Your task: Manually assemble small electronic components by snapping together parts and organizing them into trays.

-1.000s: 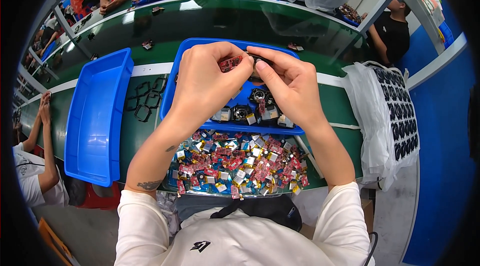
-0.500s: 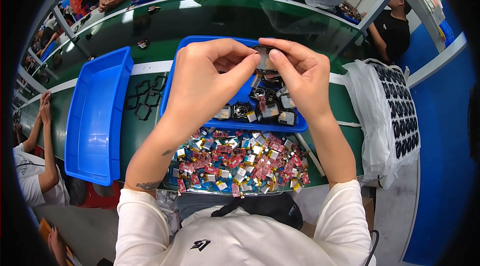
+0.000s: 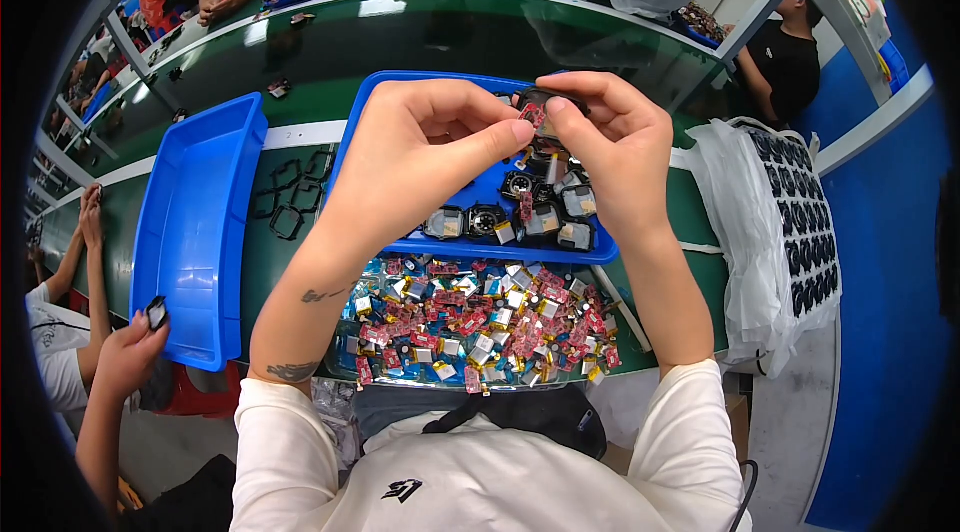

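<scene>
Above the blue tray [image 3: 362, 107], my left hand [image 3: 425, 152] pinches a small red circuit board [image 3: 534, 113] between thumb and fingertips. My right hand [image 3: 615, 137] is closed on a black watch case [image 3: 545, 98], its thumb at the board's edge. The board lies against the case; whether it is still attached cannot be made out. Below my hands, the tray holds several watch cases [image 3: 486, 221], some with grey battery blocks showing. Closer to me spreads a heap of red circuit boards with silver batteries [image 3: 480, 322].
Left stands another blue tray [image 3: 190, 232], with black frames [image 3: 285, 222] beside it on the green bench. A co-worker's hand [image 3: 130, 352] holds a small black part near that tray. Right is a stack of black parts in white wrapping [image 3: 735, 242]. Metal posts frame the bench.
The red board now shows between my fingertips, and the case has tilted in my right hand. A co-worker's hand with a black part has come in at the lower left.
</scene>
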`<state>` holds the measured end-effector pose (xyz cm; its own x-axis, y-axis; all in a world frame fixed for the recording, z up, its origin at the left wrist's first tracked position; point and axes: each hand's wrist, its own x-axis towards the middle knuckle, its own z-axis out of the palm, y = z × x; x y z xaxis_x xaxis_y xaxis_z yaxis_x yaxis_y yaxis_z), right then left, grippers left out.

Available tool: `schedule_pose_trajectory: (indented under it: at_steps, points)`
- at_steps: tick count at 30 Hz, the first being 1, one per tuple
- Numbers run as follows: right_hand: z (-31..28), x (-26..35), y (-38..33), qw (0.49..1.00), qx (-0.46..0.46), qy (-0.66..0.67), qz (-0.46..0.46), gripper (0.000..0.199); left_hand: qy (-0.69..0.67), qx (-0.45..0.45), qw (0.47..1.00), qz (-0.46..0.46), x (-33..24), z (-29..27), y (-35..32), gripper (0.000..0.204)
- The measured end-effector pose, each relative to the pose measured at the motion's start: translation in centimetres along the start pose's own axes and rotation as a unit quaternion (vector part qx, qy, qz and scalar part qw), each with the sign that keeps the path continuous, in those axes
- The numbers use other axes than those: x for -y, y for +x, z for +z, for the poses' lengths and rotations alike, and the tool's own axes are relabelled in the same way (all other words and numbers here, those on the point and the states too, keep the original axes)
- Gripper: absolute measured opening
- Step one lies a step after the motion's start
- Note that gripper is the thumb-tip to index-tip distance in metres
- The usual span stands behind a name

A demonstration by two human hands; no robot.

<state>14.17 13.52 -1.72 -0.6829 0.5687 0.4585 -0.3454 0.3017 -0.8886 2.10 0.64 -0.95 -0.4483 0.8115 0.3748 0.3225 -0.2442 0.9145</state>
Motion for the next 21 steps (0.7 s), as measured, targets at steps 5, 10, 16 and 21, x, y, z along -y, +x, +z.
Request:
schedule_pose_trajectory:
  at_steps: [5, 10, 16, 21]
  points:
    - [0.6, -0.3, -0.4, 0.996, -0.034, -0.039, -0.073, 0.016, -0.092, -0.014, 0.994, -0.053, 0.4, 0.5, 0.3, 0.017]
    - [0.2, 0.0, -0.5, 0.998, -0.016, -0.005, -0.061, 0.018, -0.070, -0.057, 0.995, -0.033, 0.5, 0.8, 0.5, 0.018]
    - [0.2, -0.3, -0.1, 0.995, 0.019, -0.002, -0.095, 0.017, 0.004, -0.076, 0.997, 0.012, 0.7, 0.5, 0.5, 0.022]
    - [-0.5, 0.5, -0.2, 0.986, 0.143, -0.061, -0.057, 0.016, -0.055, -0.017, 0.997, 0.046, 0.2, -0.2, 0.8, 0.036]
